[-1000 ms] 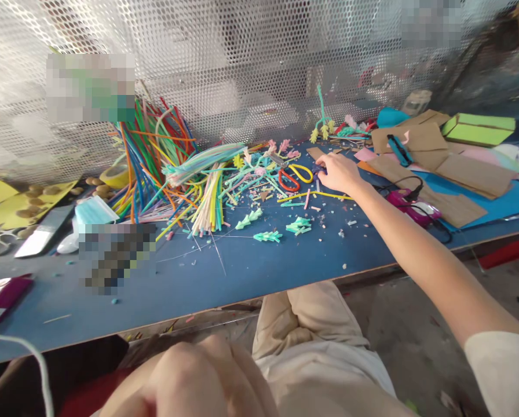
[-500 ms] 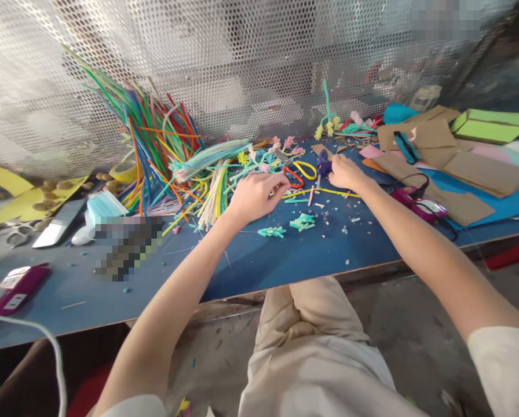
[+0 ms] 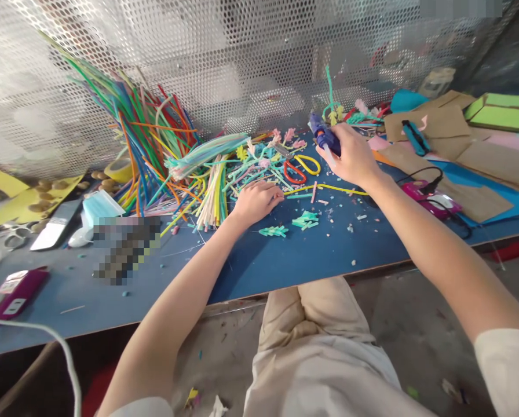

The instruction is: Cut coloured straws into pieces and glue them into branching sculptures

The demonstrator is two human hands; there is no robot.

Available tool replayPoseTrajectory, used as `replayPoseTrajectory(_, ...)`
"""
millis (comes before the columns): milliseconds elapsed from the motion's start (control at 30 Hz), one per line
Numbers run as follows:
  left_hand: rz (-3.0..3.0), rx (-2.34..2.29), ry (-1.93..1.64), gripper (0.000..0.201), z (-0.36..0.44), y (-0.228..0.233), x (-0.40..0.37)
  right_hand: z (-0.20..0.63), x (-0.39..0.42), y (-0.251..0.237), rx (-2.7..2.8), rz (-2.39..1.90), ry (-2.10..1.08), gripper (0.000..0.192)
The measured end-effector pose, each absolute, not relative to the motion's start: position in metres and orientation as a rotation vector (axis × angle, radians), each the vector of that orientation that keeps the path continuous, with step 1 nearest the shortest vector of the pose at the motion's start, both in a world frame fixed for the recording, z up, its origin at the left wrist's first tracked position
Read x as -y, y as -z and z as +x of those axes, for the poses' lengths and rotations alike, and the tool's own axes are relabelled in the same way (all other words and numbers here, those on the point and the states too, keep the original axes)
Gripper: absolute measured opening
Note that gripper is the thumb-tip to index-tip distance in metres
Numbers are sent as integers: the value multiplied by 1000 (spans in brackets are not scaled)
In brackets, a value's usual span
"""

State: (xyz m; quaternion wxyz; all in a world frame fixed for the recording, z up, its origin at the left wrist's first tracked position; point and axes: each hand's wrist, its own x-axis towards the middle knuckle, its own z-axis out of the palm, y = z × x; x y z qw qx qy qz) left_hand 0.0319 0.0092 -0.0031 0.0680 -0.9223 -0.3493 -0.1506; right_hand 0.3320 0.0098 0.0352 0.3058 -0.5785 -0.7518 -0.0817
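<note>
A blue-purple glue gun (image 3: 324, 136) is gripped in my right hand (image 3: 350, 153), raised over the back of the table with a pale glue stick poking out of its rear end. My left hand (image 3: 259, 201) rests low over the table, fingers curled together at the left end of a long yellow pipe cleaner (image 3: 324, 186). Just in front of that hand lie two small mint-green leaf-like pieces, one leafy sprig (image 3: 273, 231) and another sprig (image 3: 305, 220). Behind the yellow strand lie scissors (image 3: 300, 168) with one red and one yellow handle loop.
Bundles of coloured pipe cleaners (image 3: 146, 145) stand at the back left against a perforated metal panel (image 3: 225, 52). At right are brown cardboard pieces (image 3: 488, 168) and a pink device (image 3: 433, 200) with a black cable. Small clippings litter the blue tabletop (image 3: 251, 269).
My right hand has lifted the glue gun from among the things at the back of the table. My left hand has lowered to the yellow pipe cleaner's end, its fingers closing.
</note>
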Motion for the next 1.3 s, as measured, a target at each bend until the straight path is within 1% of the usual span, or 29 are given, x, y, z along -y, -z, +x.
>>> replayPoseTrajectory(100, -2673, 977, 538, 29, 35, -3, -3, 333, -8, -37, 1995, -1549, 231, 55)
replayPoseTrajectory(333, -2677, 891, 767, 28, 40, -18, 10, 343, -17, -31, 2000, -1503, 179, 57)
replayPoseTrajectory(467, -2673, 909, 719, 30, 37, -18, 11, 345, -20, -26, 1993, -1478, 109, 55)
replayPoseTrajectory(667, -2703, 955, 716, 30, 34, -24, 12, 342, -19, -24, 2002, -1469, 121, 58)
replayPoseTrajectory(833, -2799, 979, 735, 26, 27, -40, 22, 333, -2, -43, 1945, -1376, 118, 60)
replayPoseTrajectory(967, -2750, 1024, 644, 27, 10, -42, 33, 321, 26, -69, 1925, -1287, 86, 50)
replayPoseTrajectory(1067, -2674, 1083, 594, 29, -2, -33, 37, 312, 40, -75, 2014, -1211, 77, 38)
replayPoseTrajectory(1133, -2642, 1134, 600, 31, -5, -24, 36, 307, 40, -67, 2117, -1143, 107, 30)
replayPoseTrajectory(1200, -2621, 1187, 623, 32, -7, -14, 33, 304, 33, -52, 2194, -1124, 120, 27)
replayPoseTrajectory(1300, -2618, 1234, 647, 31, -6, -4, 27, 301, 20, -29, 2171, -1124, 52, 22)
